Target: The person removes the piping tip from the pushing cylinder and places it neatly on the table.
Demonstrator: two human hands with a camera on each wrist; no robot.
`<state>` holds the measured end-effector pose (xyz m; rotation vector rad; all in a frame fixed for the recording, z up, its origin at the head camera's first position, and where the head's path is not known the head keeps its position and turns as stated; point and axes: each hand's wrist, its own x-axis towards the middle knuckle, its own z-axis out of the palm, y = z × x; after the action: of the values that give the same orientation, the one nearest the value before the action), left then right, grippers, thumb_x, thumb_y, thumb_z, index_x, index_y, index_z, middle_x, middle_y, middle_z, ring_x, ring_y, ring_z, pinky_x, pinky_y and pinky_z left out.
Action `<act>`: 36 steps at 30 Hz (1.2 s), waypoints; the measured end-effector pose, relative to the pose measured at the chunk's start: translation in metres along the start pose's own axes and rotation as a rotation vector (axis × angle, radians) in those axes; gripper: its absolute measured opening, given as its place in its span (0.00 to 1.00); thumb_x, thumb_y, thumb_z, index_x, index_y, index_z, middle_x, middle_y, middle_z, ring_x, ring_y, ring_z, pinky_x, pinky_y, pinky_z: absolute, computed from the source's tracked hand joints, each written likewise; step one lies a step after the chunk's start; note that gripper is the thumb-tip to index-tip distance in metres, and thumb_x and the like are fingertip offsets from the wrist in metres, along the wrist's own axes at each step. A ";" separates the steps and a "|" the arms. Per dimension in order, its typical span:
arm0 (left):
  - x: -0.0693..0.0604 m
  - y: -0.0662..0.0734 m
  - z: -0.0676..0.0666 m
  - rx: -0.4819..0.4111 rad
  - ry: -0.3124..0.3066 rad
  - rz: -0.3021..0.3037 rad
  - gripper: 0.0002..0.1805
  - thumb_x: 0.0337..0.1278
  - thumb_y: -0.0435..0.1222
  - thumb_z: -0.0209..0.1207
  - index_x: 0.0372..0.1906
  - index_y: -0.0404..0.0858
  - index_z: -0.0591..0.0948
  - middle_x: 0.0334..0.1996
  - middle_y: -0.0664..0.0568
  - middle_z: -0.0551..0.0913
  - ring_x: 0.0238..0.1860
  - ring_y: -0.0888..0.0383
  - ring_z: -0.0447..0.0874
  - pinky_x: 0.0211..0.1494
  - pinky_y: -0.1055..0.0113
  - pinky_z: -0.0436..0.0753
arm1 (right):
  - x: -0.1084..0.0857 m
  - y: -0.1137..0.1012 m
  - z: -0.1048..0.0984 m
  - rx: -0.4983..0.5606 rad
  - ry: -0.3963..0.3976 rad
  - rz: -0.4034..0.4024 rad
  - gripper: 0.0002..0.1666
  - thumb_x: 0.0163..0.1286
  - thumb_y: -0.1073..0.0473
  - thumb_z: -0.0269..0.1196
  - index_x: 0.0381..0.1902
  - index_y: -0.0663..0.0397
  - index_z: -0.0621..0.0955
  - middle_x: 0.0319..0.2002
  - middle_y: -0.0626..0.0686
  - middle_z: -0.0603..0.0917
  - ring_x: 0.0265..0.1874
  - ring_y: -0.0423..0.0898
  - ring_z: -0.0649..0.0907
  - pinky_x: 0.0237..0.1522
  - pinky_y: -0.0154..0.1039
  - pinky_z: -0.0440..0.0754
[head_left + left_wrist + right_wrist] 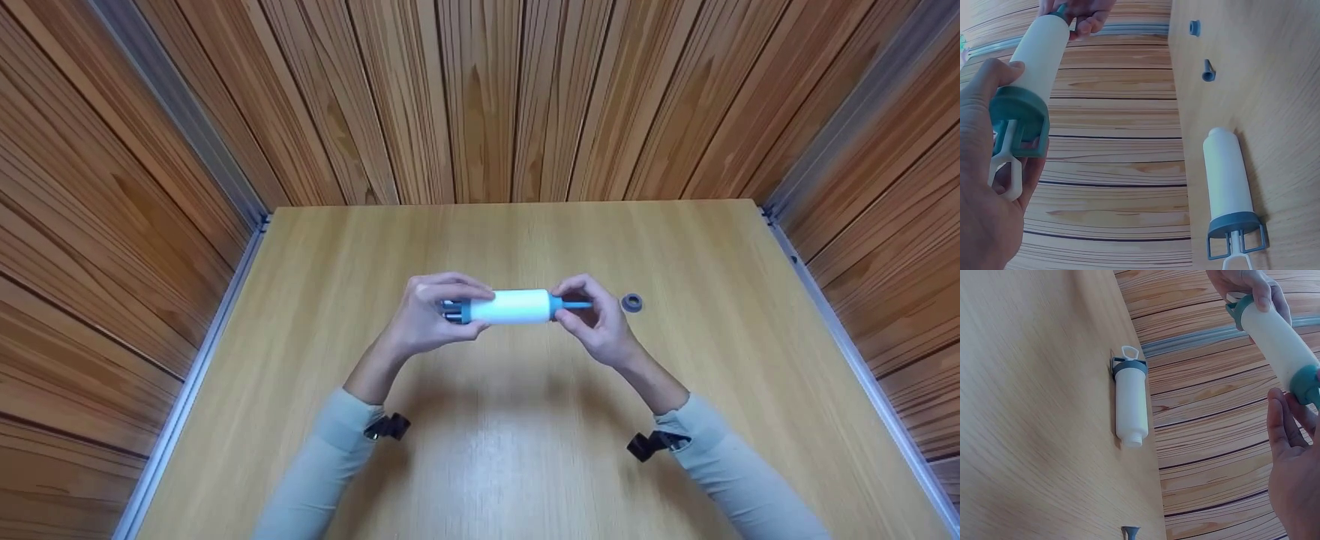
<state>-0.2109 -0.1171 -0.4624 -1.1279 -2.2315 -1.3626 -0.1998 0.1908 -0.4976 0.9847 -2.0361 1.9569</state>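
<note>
We find the left hand gripping the white tube near its handle; the right hand narrowly pinches the nozzle at the tube's opposite end.

From where I stand, I see a wood-grained tabletop closed in on three sides by walls of brown planks. Along its left and right edges runs a metal rail, and in each far corner stands a grey metal post. On the wood there lies a white syringe, with a blue-grey frame and a white pull ring at one end. Near its neck lies a dark cone nozzle, and beyond this a small dark collar.
</note>
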 end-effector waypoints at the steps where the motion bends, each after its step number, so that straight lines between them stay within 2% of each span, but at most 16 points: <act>1: 0.000 0.000 0.000 -0.001 -0.001 0.000 0.16 0.54 0.30 0.81 0.50 0.36 0.95 0.50 0.40 0.97 0.50 0.42 0.98 0.54 0.51 0.96 | 0.000 0.000 0.000 0.003 -0.007 -0.010 0.18 0.70 0.84 0.60 0.57 0.82 0.73 0.54 0.39 0.85 0.50 0.36 0.88 0.53 0.30 0.92; 9: 0.000 0.001 0.000 -0.013 -0.006 -0.015 0.16 0.56 0.29 0.81 0.51 0.37 0.95 0.51 0.41 0.96 0.52 0.42 0.97 0.57 0.50 0.96 | 0.000 0.002 -0.001 0.010 -0.025 -0.039 0.22 0.68 0.85 0.61 0.59 0.82 0.72 0.57 0.40 0.83 0.54 0.37 0.89 0.59 0.32 0.91; 14: 0.000 0.001 0.000 -0.010 -0.007 -0.022 0.16 0.56 0.29 0.80 0.51 0.37 0.95 0.51 0.42 0.96 0.53 0.43 0.97 0.58 0.49 0.96 | 0.000 0.002 -0.001 -0.018 -0.005 -0.004 0.22 0.71 0.82 0.60 0.62 0.80 0.71 0.57 0.40 0.84 0.51 0.37 0.90 0.54 0.31 0.92; 20: -0.001 0.002 -0.001 -0.007 -0.019 -0.037 0.17 0.57 0.30 0.80 0.52 0.37 0.95 0.52 0.41 0.96 0.55 0.42 0.96 0.60 0.47 0.96 | 0.001 0.003 -0.002 -0.023 -0.011 0.029 0.16 0.76 0.82 0.58 0.59 0.79 0.74 0.52 0.39 0.87 0.43 0.36 0.90 0.47 0.31 0.93; 27: -0.001 0.002 -0.001 -0.006 -0.020 -0.053 0.17 0.57 0.30 0.81 0.52 0.37 0.95 0.52 0.41 0.96 0.55 0.42 0.97 0.60 0.47 0.96 | 0.001 0.002 0.000 -0.014 -0.003 0.054 0.15 0.77 0.80 0.58 0.59 0.80 0.74 0.51 0.39 0.87 0.42 0.36 0.90 0.46 0.31 0.93; 36: -0.004 0.000 0.000 -0.019 -0.015 -0.058 0.16 0.58 0.30 0.80 0.52 0.39 0.96 0.53 0.42 0.96 0.55 0.42 0.96 0.59 0.47 0.95 | -0.001 0.002 -0.001 0.027 -0.041 0.014 0.20 0.72 0.84 0.59 0.60 0.83 0.72 0.55 0.39 0.86 0.47 0.36 0.90 0.51 0.31 0.93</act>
<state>-0.2081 -0.1186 -0.4647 -1.0910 -2.2830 -1.4054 -0.2009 0.1915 -0.4998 1.0267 -2.0492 1.9922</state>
